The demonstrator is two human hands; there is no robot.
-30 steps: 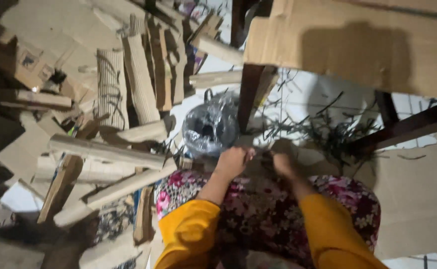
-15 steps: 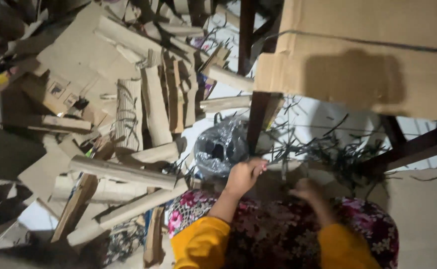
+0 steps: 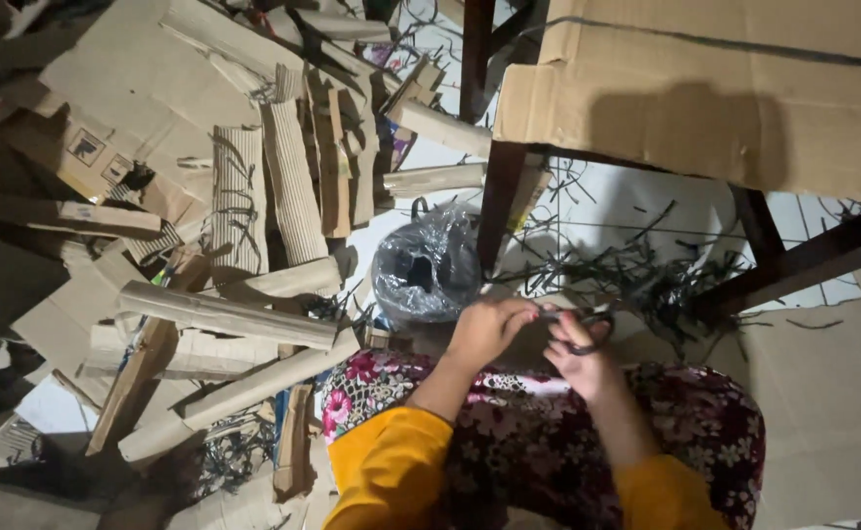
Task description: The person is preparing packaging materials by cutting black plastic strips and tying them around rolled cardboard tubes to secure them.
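Right hand (image 3: 579, 361) has its fingers curled closed through the loops of the black-handled scissors (image 3: 587, 332), just above the floral-cloth lap (image 3: 538, 432); left hand (image 3: 484, 329) is pinched shut on a dark thin strip (image 3: 546, 315) that runs to the blades. Judgement: the cut goes best with the strip held taut, left fingertips clear of the blades, over the lap. A clear-wrapped dark roll (image 3: 424, 265) sits just beyond the hands, rolled brown cardboard tubes (image 3: 224, 314) to the left.

Both forearms are extending forward from yellow sleeves, converging over the lap. The left hand (image 3: 486, 330) is curling its fingers inward, knuckles up. The right hand (image 3: 579, 359) is sitting just beside it, fingers closed around dark loop handles, wrist bending slightly inward
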